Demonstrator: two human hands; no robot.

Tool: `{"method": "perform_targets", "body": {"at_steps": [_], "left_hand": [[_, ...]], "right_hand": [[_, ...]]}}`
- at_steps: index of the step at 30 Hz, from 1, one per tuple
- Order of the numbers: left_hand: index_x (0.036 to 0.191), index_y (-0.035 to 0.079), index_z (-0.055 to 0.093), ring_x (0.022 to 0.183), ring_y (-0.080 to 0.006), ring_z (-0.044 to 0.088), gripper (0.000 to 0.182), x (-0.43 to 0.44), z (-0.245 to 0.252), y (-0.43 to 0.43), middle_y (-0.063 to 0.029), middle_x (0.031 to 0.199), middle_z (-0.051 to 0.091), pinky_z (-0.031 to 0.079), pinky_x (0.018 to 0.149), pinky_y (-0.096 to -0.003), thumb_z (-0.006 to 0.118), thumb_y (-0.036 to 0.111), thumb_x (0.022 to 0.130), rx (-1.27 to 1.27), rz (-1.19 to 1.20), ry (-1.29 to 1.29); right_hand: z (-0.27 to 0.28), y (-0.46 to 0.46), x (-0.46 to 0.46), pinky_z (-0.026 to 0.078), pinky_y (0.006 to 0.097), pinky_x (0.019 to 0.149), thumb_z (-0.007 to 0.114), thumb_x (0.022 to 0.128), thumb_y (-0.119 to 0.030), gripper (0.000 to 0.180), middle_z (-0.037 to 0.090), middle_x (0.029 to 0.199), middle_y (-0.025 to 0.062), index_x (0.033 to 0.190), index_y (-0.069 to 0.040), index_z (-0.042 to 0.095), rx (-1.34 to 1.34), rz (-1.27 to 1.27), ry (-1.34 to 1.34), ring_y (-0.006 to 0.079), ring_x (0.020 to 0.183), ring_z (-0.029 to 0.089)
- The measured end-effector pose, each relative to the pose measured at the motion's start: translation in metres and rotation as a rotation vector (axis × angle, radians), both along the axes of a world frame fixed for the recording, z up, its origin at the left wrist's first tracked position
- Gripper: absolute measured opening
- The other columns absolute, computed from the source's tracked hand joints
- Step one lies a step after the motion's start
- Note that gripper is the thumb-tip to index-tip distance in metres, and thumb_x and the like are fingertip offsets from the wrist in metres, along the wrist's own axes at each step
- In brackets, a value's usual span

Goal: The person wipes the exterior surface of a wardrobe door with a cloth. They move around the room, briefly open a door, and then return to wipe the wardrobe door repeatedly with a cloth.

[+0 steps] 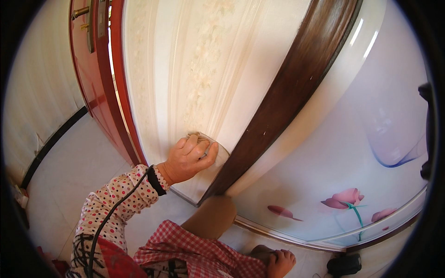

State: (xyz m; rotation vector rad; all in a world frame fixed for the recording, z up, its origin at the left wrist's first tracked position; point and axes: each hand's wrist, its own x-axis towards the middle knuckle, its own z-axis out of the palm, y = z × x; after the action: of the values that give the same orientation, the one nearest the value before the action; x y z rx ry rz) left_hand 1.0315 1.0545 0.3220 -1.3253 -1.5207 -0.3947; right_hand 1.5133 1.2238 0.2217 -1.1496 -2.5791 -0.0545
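Low on the wallpapered wall [205, 52], my left hand [193, 154] is pressed close with its fingers curled. A small crumpled beige-brown thing [202, 137], possibly a cloth, shows between the fingers; most of it is hidden. Around the hand lies a pale skirting panel [217, 163] with a curved upper edge. My right hand [282, 262] rests at my right knee, partly cut off by the lower rim, and nothing shows in it. A dotted sleeve [111, 205] with a black cuff band and a dark cable covers my left arm.
A dark brown wooden door frame [278, 100] stands right of the wall. Beyond it is a glossy panel [313, 180] with printed flowers. The red door [94, 80] at left has a brass handle [80, 13]. A black object [344, 264] sits on the floor at lower right.
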Motion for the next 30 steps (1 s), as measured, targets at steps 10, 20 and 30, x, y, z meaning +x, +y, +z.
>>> {"method": "perform_targets", "body": {"at_steps": [10, 20, 30], "left_hand": [[0.122, 0.006, 0.063, 0.093, -0.0315, 0.063, 0.038, -0.009, -0.039, 0.001, -0.0128, 0.107, 0.058, 0.052, 0.071, -0.0395, 0.071, 0.012, 0.086, 0.005, -0.055, -0.184], [0.120, 0.006, 0.063, 0.095, -0.0346, 0.064, 0.036, -0.015, -0.060, -0.003, -0.0143, 0.106, 0.057, 0.053, 0.073, -0.0409, 0.069, 0.012, 0.085, -0.049, -0.061, -0.171], [0.119, 0.006, 0.063, 0.100, -0.0372, 0.064, 0.037, -0.017, -0.092, -0.011, -0.0149, 0.107, 0.058, 0.053, 0.075, -0.0424, 0.069, 0.013, 0.083, -0.120, -0.060, -0.208]], "right_hand": [[0.021, -0.018, -0.009, 0.046, 0.0502, 0.094, 0.070, 0.090, -0.029, 0.018, 0.070, 0.105, 0.0101, 0.100, -0.014, 0.074, -0.022, -0.034, -0.051, 0.0347, 0.103, 0.062], [0.027, -0.021, -0.021, 0.046, 0.0509, 0.095, 0.069, 0.091, -0.030, 0.020, 0.070, 0.107, 0.0112, 0.101, -0.013, 0.075, -0.017, -0.041, -0.057, 0.0357, 0.104, 0.062], [0.032, -0.024, -0.031, 0.046, 0.0514, 0.096, 0.069, 0.090, -0.028, 0.022, 0.070, 0.109, 0.0121, 0.100, -0.010, 0.075, -0.035, -0.044, -0.078, 0.0360, 0.106, 0.062]]}}
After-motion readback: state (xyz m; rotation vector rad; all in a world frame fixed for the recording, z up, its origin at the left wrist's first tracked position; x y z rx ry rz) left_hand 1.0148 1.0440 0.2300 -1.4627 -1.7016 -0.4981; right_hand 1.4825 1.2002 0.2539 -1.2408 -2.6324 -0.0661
